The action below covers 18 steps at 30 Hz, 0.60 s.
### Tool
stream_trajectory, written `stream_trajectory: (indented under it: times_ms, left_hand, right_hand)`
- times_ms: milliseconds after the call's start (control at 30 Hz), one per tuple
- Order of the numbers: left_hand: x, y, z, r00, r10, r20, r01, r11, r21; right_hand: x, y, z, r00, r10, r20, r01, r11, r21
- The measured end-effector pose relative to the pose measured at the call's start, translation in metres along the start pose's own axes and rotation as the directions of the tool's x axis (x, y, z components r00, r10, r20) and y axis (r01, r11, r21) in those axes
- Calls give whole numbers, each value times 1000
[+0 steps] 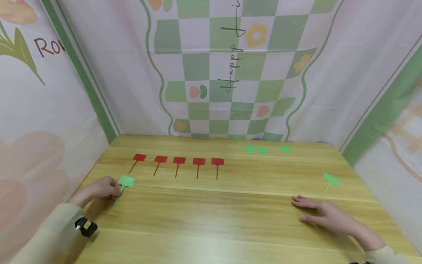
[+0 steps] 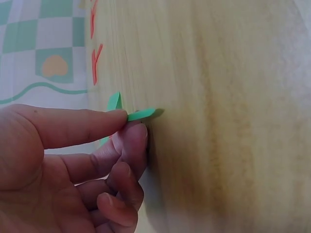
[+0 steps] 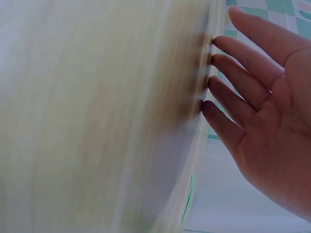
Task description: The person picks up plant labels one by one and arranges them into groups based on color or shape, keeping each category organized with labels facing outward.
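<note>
At the table's left side my left hand (image 1: 104, 187) pinches the stem of a green plant label (image 1: 126, 180) between thumb and forefinger. In the left wrist view the stem's end (image 2: 142, 114) pokes out past the fingertips, close over the wood, while the label's head is mostly hidden behind the fingers. My right hand (image 1: 326, 214) is spread with straight fingers low over the table's right part; its fingertips come right at the surface in the right wrist view. Nearest to it lies another green label (image 1: 331, 179), a little beyond the fingers.
Several red plant labels (image 1: 179, 160) lie in a row across the left and middle of the wooden table (image 1: 211, 216). Farther back on the right are more green labels (image 1: 262, 149). A patterned curtain (image 1: 224, 73) hangs behind the table's far edge and along both sides.
</note>
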<state>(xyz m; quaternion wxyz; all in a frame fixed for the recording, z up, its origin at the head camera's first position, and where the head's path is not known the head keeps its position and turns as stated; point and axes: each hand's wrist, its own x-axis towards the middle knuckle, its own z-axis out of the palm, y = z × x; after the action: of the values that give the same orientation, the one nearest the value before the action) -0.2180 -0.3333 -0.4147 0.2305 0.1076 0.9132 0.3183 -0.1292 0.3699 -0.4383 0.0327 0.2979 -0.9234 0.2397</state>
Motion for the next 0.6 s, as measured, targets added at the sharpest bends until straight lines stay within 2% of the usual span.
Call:
stream_trajectory:
  times_ms: [233, 400, 600]
  left_hand:
    - [-1, 8, 1, 996, -82, -20, 83, 995, 52]
    - [1, 6, 0, 995, -100, -19, 101, 993, 61]
    - [0, 8, 1, 995, -92, -29, 93, 995, 47]
  right_hand:
    - [0, 0, 1, 1000, -18, -7, 18, 1000, 2]
    - [0, 1, 2, 1000, -17, -13, 17, 1000, 4]
    - [0, 0, 1, 1000, -12, -5, 12, 1000, 11]
